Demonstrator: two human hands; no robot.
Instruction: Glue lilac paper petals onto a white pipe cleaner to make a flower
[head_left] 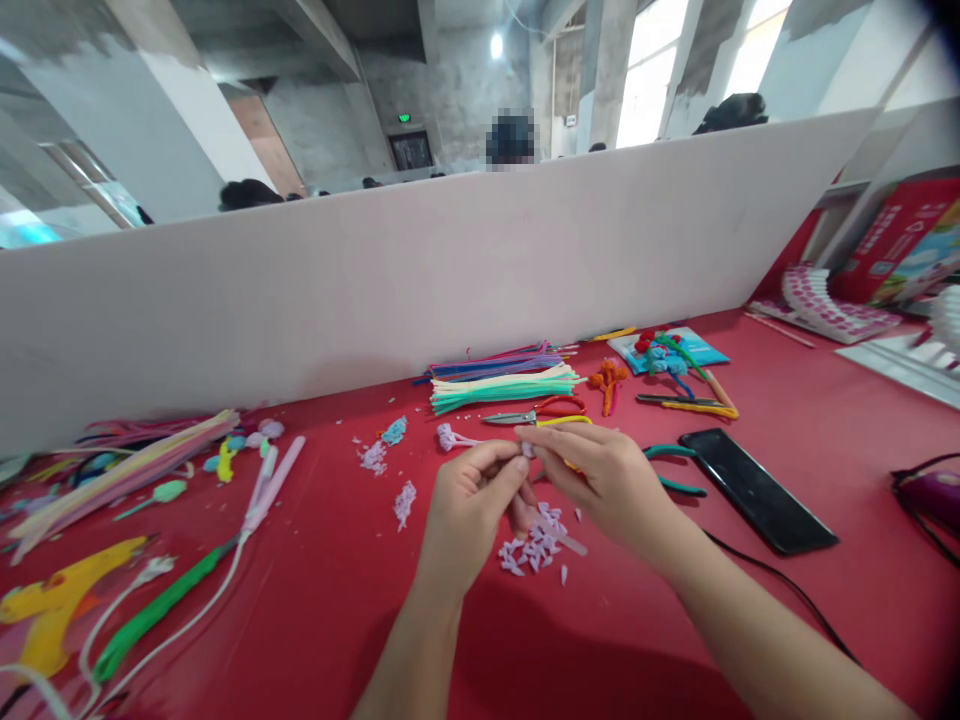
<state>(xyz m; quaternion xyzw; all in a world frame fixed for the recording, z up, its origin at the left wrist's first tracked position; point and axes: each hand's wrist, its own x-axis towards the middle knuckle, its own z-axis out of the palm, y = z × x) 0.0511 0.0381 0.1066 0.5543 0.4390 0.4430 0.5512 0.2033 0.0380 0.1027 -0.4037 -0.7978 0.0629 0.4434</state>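
My left hand (472,495) and my right hand (600,465) meet above the red table, fingertips pinched together on a small lilac fuzzy piece (528,450). The fingers cover most of it. Below them, a translucent stick (566,537) pokes out from under the fingers; its other end is hidden. A loose pile of lilac petal-shaped bits (529,552) lies under my hands. Just beyond the left fingers rests a lilac pipe-cleaner flower bud (448,437) on a stem. Scissors (510,419) with red and yellow handles lie behind my hands.
Pipe-cleaner bundles (506,387) lie against the white partition (420,270). On the right are a black phone (757,490), green-handled pliers (679,487) and tweezers (667,401). A yellow glue gun (67,600), a pink-white corded tool (270,490) and more pipe cleaners (142,470) occupy the left.
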